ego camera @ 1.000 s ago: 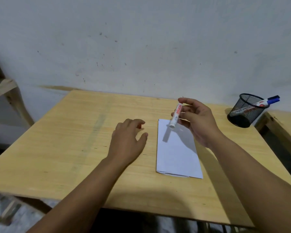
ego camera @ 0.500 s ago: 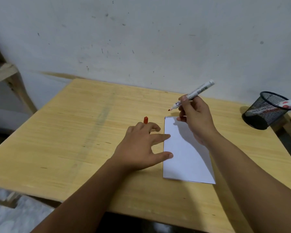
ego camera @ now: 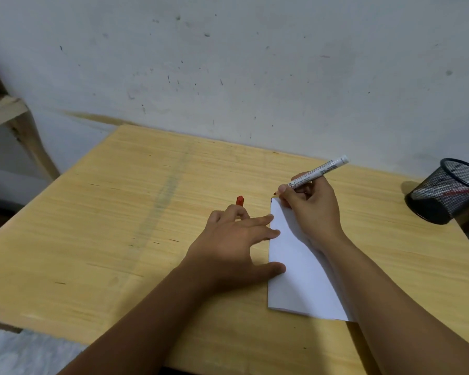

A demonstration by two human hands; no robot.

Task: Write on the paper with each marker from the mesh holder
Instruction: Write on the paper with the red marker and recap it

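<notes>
A folded white paper (ego camera: 298,277) lies on the wooden table (ego camera: 119,217). My right hand (ego camera: 314,209) grips an uncapped white marker (ego camera: 317,173) with its red tip at the paper's far left corner. My left hand (ego camera: 233,247) lies flat with spread fingers, its fingertips and thumb pressing the paper's left edge. A red marker cap (ego camera: 239,200) stands on the table just beyond my left fingers. The black mesh holder (ego camera: 444,196) sits at the far right, with at least one marker inside, cut off by the frame edge.
A pale, scuffed wall (ego camera: 228,63) runs along the table's far edge. A wooden shelf frame (ego camera: 8,112) stands at the left. The table's near edge drops off at the lower left.
My right hand turned the marker tip-down and lowered it to the paper's far left corner. My left hand let the red cap stand on the table and moved onto the paper's edge.
</notes>
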